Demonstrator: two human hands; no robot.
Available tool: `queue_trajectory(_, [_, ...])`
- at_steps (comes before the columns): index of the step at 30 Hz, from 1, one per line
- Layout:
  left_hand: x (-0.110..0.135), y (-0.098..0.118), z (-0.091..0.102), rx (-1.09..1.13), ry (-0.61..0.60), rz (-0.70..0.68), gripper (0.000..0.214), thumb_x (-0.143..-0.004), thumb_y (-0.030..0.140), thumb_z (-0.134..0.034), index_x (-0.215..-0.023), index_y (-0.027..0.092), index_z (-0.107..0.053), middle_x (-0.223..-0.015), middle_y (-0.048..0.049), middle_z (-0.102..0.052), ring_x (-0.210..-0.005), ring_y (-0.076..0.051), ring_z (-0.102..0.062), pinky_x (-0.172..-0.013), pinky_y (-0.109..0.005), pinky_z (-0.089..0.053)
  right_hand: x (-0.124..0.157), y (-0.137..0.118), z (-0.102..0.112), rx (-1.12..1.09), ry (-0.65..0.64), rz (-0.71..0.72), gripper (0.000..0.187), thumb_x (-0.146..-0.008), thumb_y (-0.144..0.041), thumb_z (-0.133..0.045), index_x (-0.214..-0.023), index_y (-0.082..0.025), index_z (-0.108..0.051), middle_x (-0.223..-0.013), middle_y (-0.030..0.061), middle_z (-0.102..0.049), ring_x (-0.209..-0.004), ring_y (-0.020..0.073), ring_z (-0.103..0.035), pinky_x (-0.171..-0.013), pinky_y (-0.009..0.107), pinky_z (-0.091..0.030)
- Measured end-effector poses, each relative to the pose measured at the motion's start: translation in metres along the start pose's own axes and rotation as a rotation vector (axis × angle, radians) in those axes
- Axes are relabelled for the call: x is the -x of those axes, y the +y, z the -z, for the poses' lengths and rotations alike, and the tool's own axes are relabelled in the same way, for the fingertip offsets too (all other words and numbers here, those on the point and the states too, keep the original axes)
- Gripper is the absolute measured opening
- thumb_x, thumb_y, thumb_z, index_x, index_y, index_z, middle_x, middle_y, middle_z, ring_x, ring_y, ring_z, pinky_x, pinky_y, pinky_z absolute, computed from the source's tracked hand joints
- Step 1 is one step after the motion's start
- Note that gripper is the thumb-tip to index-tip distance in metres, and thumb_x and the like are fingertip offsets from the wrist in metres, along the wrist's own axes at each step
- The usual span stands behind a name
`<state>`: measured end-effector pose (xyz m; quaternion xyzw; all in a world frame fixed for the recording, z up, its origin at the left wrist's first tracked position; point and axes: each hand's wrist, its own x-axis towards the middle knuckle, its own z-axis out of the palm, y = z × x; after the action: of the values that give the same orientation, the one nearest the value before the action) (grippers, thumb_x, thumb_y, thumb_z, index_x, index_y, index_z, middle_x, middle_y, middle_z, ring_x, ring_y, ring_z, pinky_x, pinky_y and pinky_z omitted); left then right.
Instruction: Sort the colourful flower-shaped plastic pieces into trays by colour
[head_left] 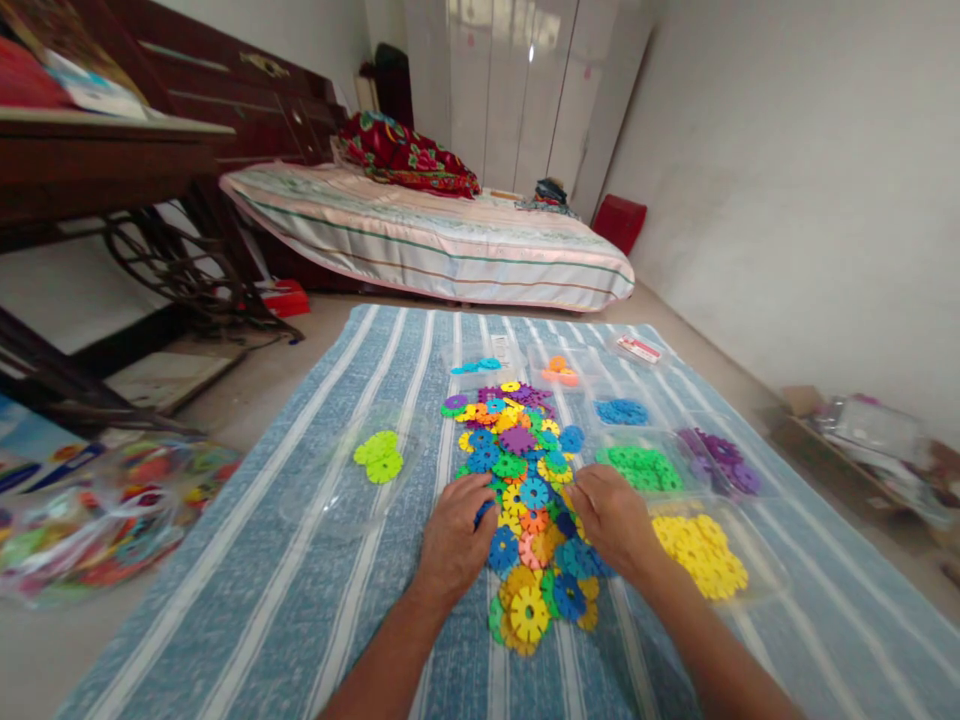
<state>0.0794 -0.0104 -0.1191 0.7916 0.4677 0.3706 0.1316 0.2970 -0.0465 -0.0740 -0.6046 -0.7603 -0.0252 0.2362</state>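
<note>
A heap of notched plastic discs (534, 492) in yellow, blue, green, orange and purple spreads down the middle of the striped cloth. My left hand (457, 535) is at the heap's left side, thumb and fingers closed around a blue notched disc (484, 513). On the right side, my right hand (616, 518) pinches at the heap; a yellow notched disc (569, 497) shows at its fingertips, partly hidden. Close to its wrist stands a clear tray of yellow discs (701, 556). Beyond that is a tray of green discs (641, 467).
Lime discs (379, 457) lie in a clear tray at left. Trays of purple (724, 460), blue (621, 412), orange (559, 371) and light-blue discs (480, 367) line the right and far side. A bag of colourful pieces (112, 520) sits left; a bed (442, 245) stands behind.
</note>
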Motion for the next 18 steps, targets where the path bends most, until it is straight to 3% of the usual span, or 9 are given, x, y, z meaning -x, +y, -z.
queue_trajectory(4, [0.000, 0.000, 0.000, 0.003, -0.013, 0.004, 0.016, -0.080, 0.022, -0.050, -0.084, 0.022, -0.065, -0.106, -0.0047, -0.067, -0.104, -0.021, -0.057, -0.095, -0.042, -0.046, 0.000, 0.016, 0.028, 0.066, 0.068, -0.009, 0.032, -0.091, -0.031, -0.038, -0.072, -0.018, -0.059, -0.076, 0.0059, -0.061, -0.078, 0.0171, -0.054, -0.071, 0.028, -0.042])
queue_trajectory(8, [0.000, 0.001, -0.002, 0.003, -0.012, 0.023, 0.016, -0.080, 0.022, -0.049, -0.085, 0.022, -0.065, -0.106, -0.0055, -0.067, -0.105, -0.022, -0.057, -0.095, -0.042, -0.045, 0.027, 0.043, 0.070, 0.315, 0.038, -0.081, 0.037, -0.090, -0.038, -0.039, -0.062, -0.020, -0.058, -0.064, 0.0039, -0.059, -0.064, 0.0166, -0.055, -0.063, 0.029, -0.040])
queue_trajectory(11, [0.000, 0.002, -0.003, 0.012, -0.019, 0.033, 0.016, -0.080, 0.022, -0.050, -0.085, 0.022, -0.065, -0.106, -0.0050, -0.067, -0.105, -0.021, -0.057, -0.095, -0.042, -0.046, 0.048, 0.051, 0.088, 0.492, 0.007, -0.128, 0.040, -0.087, -0.045, -0.043, -0.057, -0.022, -0.059, -0.059, 0.0036, -0.059, -0.057, 0.0183, -0.055, -0.059, 0.032, -0.039])
queue_trajectory(14, [0.000, 0.003, -0.002, 0.019, -0.024, 0.035, 0.016, -0.080, 0.021, -0.050, -0.084, 0.022, -0.065, -0.106, -0.0054, -0.067, -0.105, -0.022, -0.057, -0.095, -0.042, -0.045, 0.053, 0.033, 0.079, 0.339, -0.003, -0.132, 0.034, -0.087, -0.044, -0.046, -0.066, -0.023, -0.063, -0.066, 0.0027, -0.063, -0.063, 0.0182, -0.057, -0.064, 0.032, -0.042])
queue_trajectory(18, [0.000, 0.005, -0.001, 0.026, -0.020, 0.037, 0.016, -0.079, 0.021, -0.050, -0.083, 0.022, -0.065, -0.105, -0.0048, -0.067, -0.105, -0.021, -0.057, -0.096, -0.043, -0.045, 0.041, -0.013, 0.037, 0.061, -0.041, -0.025, 0.023, -0.086, -0.032, -0.050, -0.071, -0.021, -0.062, -0.078, 0.0045, -0.063, -0.078, 0.0184, -0.058, -0.074, 0.031, -0.045])
